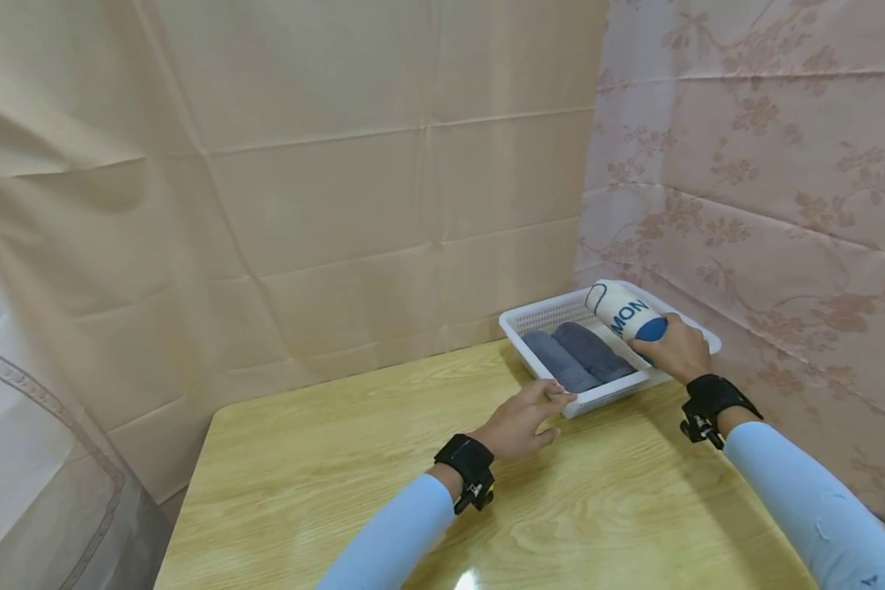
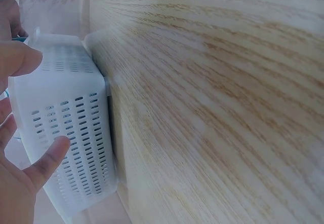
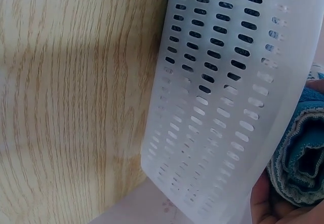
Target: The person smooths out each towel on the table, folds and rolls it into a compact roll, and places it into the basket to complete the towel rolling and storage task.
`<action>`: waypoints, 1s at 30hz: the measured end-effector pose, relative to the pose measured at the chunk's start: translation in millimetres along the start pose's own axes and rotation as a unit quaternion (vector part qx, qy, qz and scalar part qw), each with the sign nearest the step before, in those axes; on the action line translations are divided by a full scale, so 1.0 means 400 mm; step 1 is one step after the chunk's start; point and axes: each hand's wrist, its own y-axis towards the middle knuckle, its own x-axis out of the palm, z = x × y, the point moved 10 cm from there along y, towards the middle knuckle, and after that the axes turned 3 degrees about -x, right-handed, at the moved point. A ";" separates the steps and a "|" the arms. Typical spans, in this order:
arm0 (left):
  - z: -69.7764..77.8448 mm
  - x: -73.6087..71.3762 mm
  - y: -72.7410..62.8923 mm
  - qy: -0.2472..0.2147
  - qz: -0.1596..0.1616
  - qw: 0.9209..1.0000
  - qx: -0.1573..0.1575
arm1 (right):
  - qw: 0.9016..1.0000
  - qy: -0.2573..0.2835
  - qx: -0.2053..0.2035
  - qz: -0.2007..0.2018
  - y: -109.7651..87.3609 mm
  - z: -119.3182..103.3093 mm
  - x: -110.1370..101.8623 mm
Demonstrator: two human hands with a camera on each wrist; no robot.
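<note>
A white perforated plastic basket (image 1: 610, 397) stands at the table's back right corner. In it two grey rolled towels (image 1: 560, 360) lie side by side. My right hand (image 1: 677, 348) grips a rolled towel (image 1: 621, 311), white with blue lettering and a blue end, tilted over the basket's right part. The right wrist view shows the spiral end of this rolled towel (image 3: 302, 155) beside the basket wall (image 3: 159, 127). At the basket's near left corner my left hand (image 1: 519, 419) has its fingers extended, fingertips right at the rim, holding nothing.
The basket stands on a light wood-grain table (image 1: 354, 459). A beige curtain (image 1: 339, 205) hangs behind the table, and a pink floral cloth (image 1: 767, 205) hangs close along the right side. White fabric (image 1: 22, 459) is at the far left.
</note>
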 end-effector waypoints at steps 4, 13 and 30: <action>-0.002 0.003 0.002 -0.002 -0.007 1.000 -0.002 | 1.000 -0.001 -0.003 0.001 0.008 0.007 0.004; -0.004 0.008 0.001 -0.019 -0.025 0.999 -0.017 | 1.000 -0.007 0.000 -0.002 0.019 0.019 0.014; -0.007 0.002 -0.003 -0.023 -0.025 0.999 -0.012 | 1.000 -0.009 -0.006 -0.008 0.032 0.036 0.042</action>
